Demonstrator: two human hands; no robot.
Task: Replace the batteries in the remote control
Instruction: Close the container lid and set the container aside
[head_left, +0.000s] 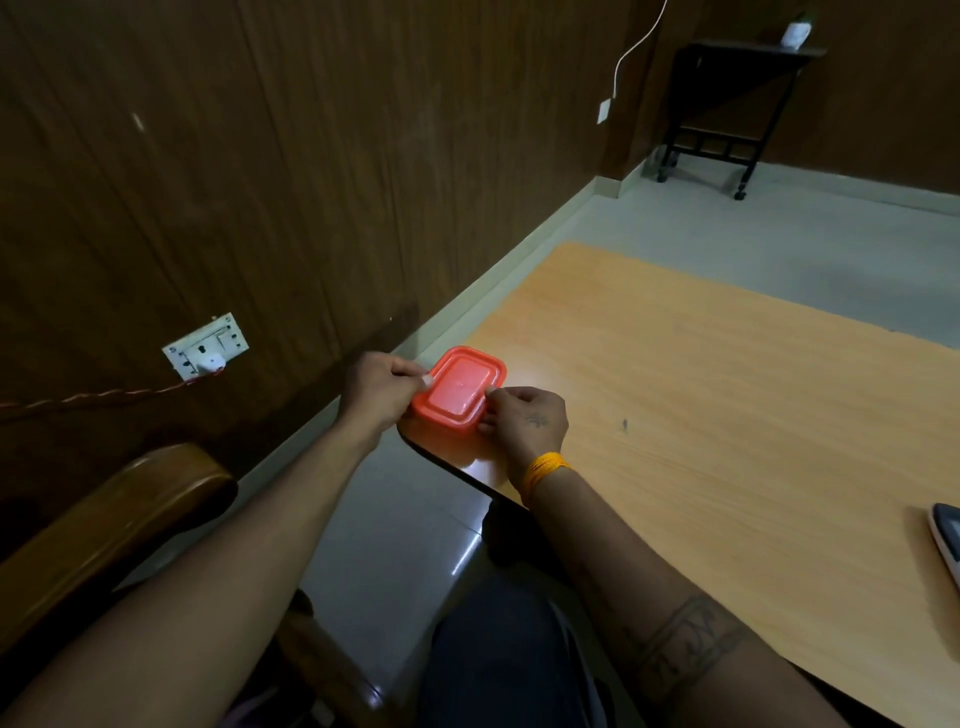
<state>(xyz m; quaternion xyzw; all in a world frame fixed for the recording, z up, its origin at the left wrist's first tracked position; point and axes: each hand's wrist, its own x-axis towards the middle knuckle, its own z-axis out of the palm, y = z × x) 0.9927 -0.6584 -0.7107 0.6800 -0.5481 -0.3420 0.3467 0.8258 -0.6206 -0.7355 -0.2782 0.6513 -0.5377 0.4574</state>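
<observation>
Dark wood panelling backs the orange laminate bench (701, 415), at whose near-left corner sits a small rectangular red plastic box with a snap-on lid (460, 392). The left hand (376, 389) pinches the lid's left edge and the right hand (524, 423) pinches its near-right edge, so each grip is closed on the box; no remote control can be identified, though a dark object (948, 540) lies partly cut off at the bench's right edge. To open it cleanly, presumably for batteries, hold the base down and peel one corner upward gradually.

Bare table (701, 415) lies open right of the red box (460, 389); what may be a device (948, 540) sits at its right edge
</observation>
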